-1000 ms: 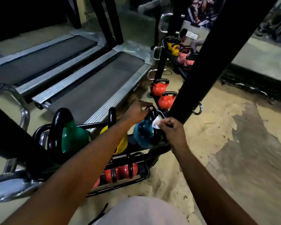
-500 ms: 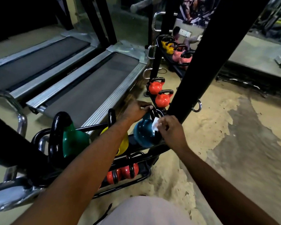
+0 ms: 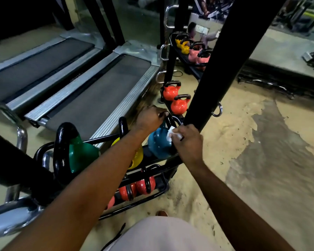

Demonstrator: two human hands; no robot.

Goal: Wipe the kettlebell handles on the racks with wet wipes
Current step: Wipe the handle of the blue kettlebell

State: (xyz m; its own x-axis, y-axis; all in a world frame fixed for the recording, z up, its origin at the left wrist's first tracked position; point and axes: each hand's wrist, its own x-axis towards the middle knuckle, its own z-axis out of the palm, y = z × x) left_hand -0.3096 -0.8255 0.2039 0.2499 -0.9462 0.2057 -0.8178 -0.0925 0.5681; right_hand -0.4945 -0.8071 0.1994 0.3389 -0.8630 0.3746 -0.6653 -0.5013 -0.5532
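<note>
Nearest: pale cloth-covered knee at the lower edge. Just beyond it is a black tubular steel rack with two tiers.

Lower tier: small red round kettlebells with black handles.

Upper tier, from the wearer's left: green kettlebell with a thick glossy black loop, then a yellow kettlebell mostly behind the left forearm. The teal kettlebell sits on the rails at the rack's end.

Work item: black handle of the teal kettlebell.
- Left hand is on the crown of the loop, fingers curled over it, apparently to steady the bell.
- Right hand is just beside the bell, fingers bunched. It pinches a crumpled white wet wipe against the near leg of the loop.
- Whether those fingers wrap fully round the leg: cannot tell, the hand hides it.

Handling (judgement):
- The bell is rigid and probably heavy for its size, so wipe it in place with no lift.
- The glossy coat is likely slick once wet.
- Hold at the crown of the loop, not the round body, which might rock on the rails.
- The wipe is soft, limp and light; fold it round the bar and slide it along.

Farther: slanted black square post just past the right hand, and two orange-red kettlebells on the next rack. Grey treadmill decks lie to the left. At the back are yellow and pink kettlebells, too blurred for detail
</note>
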